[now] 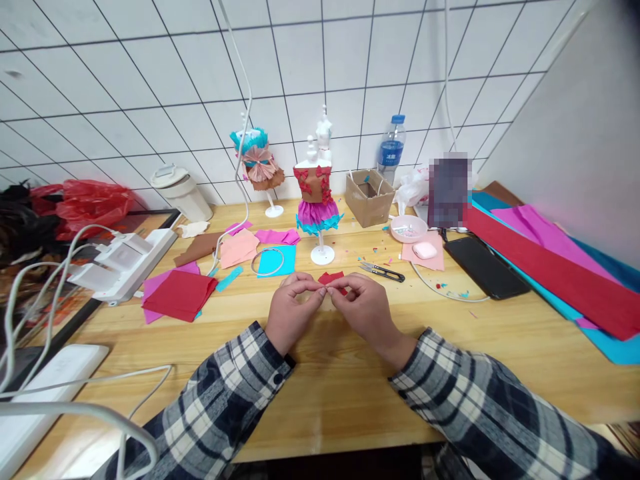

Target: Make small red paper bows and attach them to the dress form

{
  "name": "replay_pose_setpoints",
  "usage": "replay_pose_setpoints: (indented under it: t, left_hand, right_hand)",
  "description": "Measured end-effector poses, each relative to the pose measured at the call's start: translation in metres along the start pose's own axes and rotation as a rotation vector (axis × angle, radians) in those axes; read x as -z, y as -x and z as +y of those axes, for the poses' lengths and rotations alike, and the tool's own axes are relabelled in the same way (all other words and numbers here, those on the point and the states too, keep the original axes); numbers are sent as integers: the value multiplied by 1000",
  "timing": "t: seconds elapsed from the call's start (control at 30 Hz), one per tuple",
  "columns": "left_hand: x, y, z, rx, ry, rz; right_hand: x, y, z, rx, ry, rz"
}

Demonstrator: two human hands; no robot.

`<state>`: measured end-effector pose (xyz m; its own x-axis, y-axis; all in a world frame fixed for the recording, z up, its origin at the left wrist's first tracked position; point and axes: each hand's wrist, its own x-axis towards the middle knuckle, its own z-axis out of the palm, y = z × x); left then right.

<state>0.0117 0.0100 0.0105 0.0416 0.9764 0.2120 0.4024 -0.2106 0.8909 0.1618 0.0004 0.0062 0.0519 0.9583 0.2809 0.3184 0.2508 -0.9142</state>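
Plaid shirt sleeves [220,393] in navy, grey and cream, apparently with a dark cuff button [278,379].

"冰露" on blue bottle label [391,155]

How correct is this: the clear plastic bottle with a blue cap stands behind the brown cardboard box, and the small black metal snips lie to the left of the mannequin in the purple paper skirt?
Only the side is wrong: in the head view, the snips lie to the right of the mannequin. The bottle does stand behind the box.
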Motion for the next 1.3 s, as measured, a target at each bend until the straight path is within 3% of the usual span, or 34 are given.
replay_pose_setpoints:
  t: [0.17, 0.33, 0.43, 0.63, 0.77, 0.83, 0.93, 1.13, 1.3]
  left_hand:
    - [-1, -1, 1, 35, 63, 6]
    - [-3, 4, 5, 187, 365, -103]
    - [-4, 6, 3, 209, 447, -150]
    - [0, 3, -9, 130, 612, -120]
    - [4, 4, -9, 118, 725, -198]
    - [6, 6, -7, 109, 717, -256]
    - [8, 7, -6, 107, 693, -302]
    - [10, 6, -6, 188, 723, -295]
    - [11, 4, -9, 231, 743, -280]
  right_hand:
    - [-2, -5, -2, -354, -367, -112]
    - [-1, -8, -3, -547, -715, -163]
    - [1, -10, 0, -602, -738, -128]
    - [4, -16, 12, -652, -681, -31]
    - [8, -20, 10, -701, -750, -46]
    - [15, -27, 7, -674, -777, -19]
    - [36, -54, 2, -469, -639, 53]
    - [84, -152, 5, 20, 77, 334]
    - [92, -206, 23, 45, 459, 396]
